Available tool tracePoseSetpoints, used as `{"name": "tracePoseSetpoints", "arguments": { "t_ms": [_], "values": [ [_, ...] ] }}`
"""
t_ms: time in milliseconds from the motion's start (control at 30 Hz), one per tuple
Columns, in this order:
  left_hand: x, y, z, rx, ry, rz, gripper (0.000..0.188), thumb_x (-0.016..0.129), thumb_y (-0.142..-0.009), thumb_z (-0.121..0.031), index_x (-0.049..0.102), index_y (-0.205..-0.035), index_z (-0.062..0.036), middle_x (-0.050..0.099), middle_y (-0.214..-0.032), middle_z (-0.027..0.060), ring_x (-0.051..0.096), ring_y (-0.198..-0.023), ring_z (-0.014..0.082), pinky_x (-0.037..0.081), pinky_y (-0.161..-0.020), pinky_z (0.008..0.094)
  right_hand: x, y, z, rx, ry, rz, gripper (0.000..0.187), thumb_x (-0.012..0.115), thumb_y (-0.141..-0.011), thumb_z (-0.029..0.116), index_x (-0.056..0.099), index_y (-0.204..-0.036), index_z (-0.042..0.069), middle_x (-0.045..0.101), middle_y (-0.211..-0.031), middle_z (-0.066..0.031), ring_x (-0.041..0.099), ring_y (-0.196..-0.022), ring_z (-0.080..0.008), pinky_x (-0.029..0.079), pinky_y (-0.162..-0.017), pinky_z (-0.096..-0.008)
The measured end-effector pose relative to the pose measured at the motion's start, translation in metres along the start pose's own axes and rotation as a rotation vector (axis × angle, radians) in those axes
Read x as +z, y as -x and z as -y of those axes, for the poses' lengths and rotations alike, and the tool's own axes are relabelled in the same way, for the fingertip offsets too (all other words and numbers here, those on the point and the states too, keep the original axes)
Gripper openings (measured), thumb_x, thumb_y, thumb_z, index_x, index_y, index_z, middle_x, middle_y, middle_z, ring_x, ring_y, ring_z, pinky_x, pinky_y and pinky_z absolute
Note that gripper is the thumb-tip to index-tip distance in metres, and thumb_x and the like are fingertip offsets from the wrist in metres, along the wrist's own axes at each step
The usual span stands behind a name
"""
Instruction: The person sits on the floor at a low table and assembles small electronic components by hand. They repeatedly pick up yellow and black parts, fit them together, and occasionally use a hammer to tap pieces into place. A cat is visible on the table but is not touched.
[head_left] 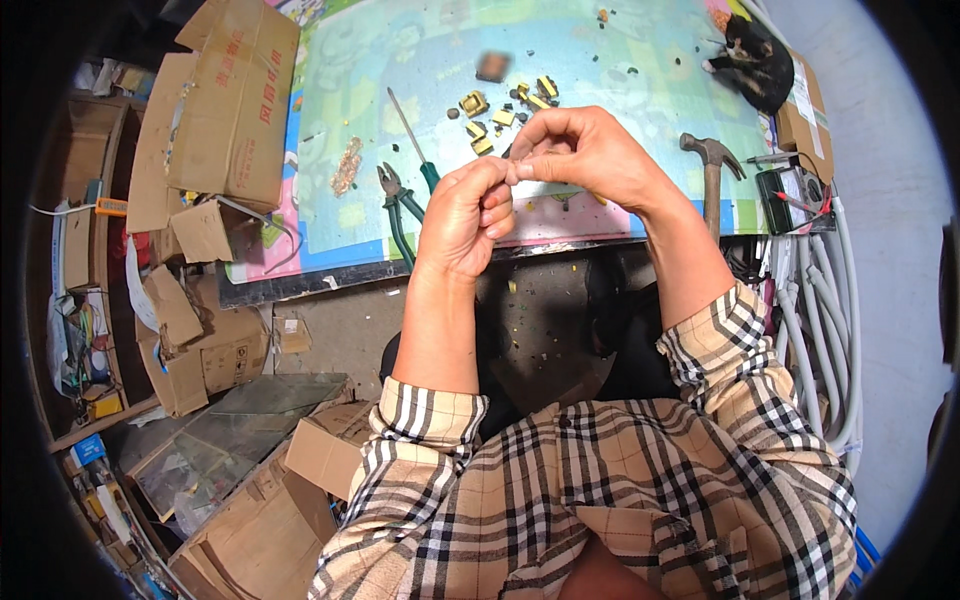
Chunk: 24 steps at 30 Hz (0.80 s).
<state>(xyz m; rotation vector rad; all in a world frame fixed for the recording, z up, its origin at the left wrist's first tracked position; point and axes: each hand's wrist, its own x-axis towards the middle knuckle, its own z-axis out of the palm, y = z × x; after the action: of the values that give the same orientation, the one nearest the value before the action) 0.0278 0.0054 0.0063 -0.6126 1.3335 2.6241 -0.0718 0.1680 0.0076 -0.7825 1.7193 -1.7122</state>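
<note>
My left hand (pixel 463 222) and my right hand (pixel 588 152) meet over the table's near edge, fingertips touching. Both are closed in a pinch; whatever lies between the fingertips is too small or hidden to make out. Just beyond them sit several small yellow-and-black parts (pixel 474 103), which look like little transformers or coils. A blurred brown block (pixel 492 66) is behind these. Left of my left hand lie pliers with green handles (pixel 393 200) and a screwdriver (pixel 408 130) with a green handle.
A hammer (pixel 712 165) and a meter with red leads (pixel 795 195) lie at the right. A cat (pixel 755 65) rests at the far right corner. Thin copper-coloured wire (pixel 347 165) is heaped at the left, near a tall cardboard box (pixel 240 100). Grey pipes (pixel 825 320) stand beside the table.
</note>
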Motion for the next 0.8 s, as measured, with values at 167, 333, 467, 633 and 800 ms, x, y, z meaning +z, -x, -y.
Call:
{"name": "tracePoseSetpoints", "arguments": {
  "t_ms": [167,333,467,633,800],
  "values": [
    [0.002,0.002,-0.001,0.145,-0.151,-0.076,0.028,0.052,-0.097,-0.023,0.061,-0.101,0.0038,0.057,-0.069,0.0040,0.042,-0.050,0.0072,0.035,-0.044,0.0208,-0.006,0.003,0.005,0.044,0.020,-0.073,0.016,0.068,-0.084,0.013,0.070,-0.093,0.000,0.065,-0.078,-0.0020,0.057,-0.073,-0.0086,0.046,-0.069,-0.0237],
    [-0.008,0.004,-0.005,0.247,-0.239,-0.075,0.031,0.053,-0.097,-0.024,0.061,-0.106,0.0046,0.067,-0.084,0.0127,0.057,-0.061,0.0110,0.047,-0.053,0.0236,-0.013,0.000,-0.009,0.003,0.077,-0.145,0.017,0.067,-0.085,0.014,0.069,-0.095,0.000,0.065,-0.078,-0.0018,0.057,-0.074,-0.0077,0.046,-0.070,-0.0236],
    [-0.003,0.003,0.001,0.329,-0.418,-0.165,0.019,0.061,-0.092,-0.012,0.061,-0.103,0.0041,0.067,-0.083,0.0113,0.057,-0.061,0.0105,0.047,-0.054,0.0232,-0.016,0.000,-0.011,-0.005,0.088,-0.116,0.017,0.066,-0.086,0.014,0.068,-0.095,0.001,0.065,-0.078,-0.0012,0.056,-0.074,-0.0078,0.046,-0.070,-0.0240],
    [-0.002,0.004,0.003,0.386,-0.574,-0.238,0.010,0.062,-0.089,-0.004,0.062,-0.097,0.0025,0.066,-0.081,0.0081,0.056,-0.061,0.0095,0.046,-0.055,0.0229,-0.011,0.004,-0.001,0.014,0.141,-0.038,0.016,0.064,-0.086,0.014,0.067,-0.096,0.001,0.066,-0.079,-0.0030,0.057,-0.073,-0.0096,0.046,-0.070,-0.0261],
    [0.008,0.002,0.010,0.454,-0.724,-0.251,0.005,0.061,-0.090,-0.002,0.063,-0.093,0.0014,0.065,-0.078,0.0059,0.055,-0.061,0.0083,0.046,-0.055,0.0230,-0.007,0.001,-0.013,-0.095,0.335,-0.072,0.017,0.063,-0.086,0.015,0.068,-0.094,0.001,0.066,-0.076,-0.0056,0.058,-0.069,-0.0119,0.047,-0.066,-0.0277]
  ]
}}
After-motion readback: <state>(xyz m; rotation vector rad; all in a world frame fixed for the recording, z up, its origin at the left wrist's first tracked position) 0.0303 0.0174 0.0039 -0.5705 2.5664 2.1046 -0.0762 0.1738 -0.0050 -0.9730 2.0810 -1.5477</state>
